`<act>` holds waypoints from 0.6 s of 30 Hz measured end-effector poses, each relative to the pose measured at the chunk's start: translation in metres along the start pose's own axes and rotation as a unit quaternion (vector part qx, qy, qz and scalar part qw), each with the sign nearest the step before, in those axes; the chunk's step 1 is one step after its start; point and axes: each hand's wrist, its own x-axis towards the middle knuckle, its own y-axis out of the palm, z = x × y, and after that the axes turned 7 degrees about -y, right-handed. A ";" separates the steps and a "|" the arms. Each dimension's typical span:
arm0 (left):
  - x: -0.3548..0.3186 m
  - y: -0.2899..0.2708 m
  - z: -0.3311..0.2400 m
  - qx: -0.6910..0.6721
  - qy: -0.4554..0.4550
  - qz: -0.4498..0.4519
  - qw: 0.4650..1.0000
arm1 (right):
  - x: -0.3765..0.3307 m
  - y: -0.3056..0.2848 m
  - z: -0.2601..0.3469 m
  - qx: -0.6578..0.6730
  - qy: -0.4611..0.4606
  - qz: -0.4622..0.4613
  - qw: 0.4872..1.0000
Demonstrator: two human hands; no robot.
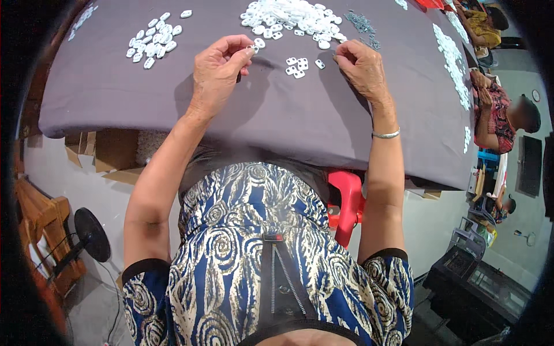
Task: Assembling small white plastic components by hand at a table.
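Bright indoor light, fisheye view
Soft shadows lie on the grey tablecloth (144, 98); beyond it, straight edges bend (the corners fall to black).

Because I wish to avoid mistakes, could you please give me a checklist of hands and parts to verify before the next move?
1. Left hand holding a part: ok, a small white piece is at its fingertips.
2. Right hand holding a part: cannot tell, its fingertips hide this.
3. Dark small parts within reach: ok, they seem close, just beyond the right hand.
4. Left pile apart from the large white pile: ok, bare cloth lies between.
5. Both wrists bare: not ok, a bracelet is on the right one.
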 end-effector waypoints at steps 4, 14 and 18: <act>-0.001 0.001 -0.001 -0.002 0.002 -0.002 1.000 | -0.002 -0.002 0.002 0.040 0.015 0.003 0.999; -0.001 0.001 -0.003 0.008 0.002 0.001 1.000 | -0.001 -0.004 0.000 0.034 0.016 -0.014 0.999; -0.001 0.001 -0.003 0.005 -0.001 0.003 1.000 | -0.001 -0.003 -0.001 0.009 0.004 0.024 1.000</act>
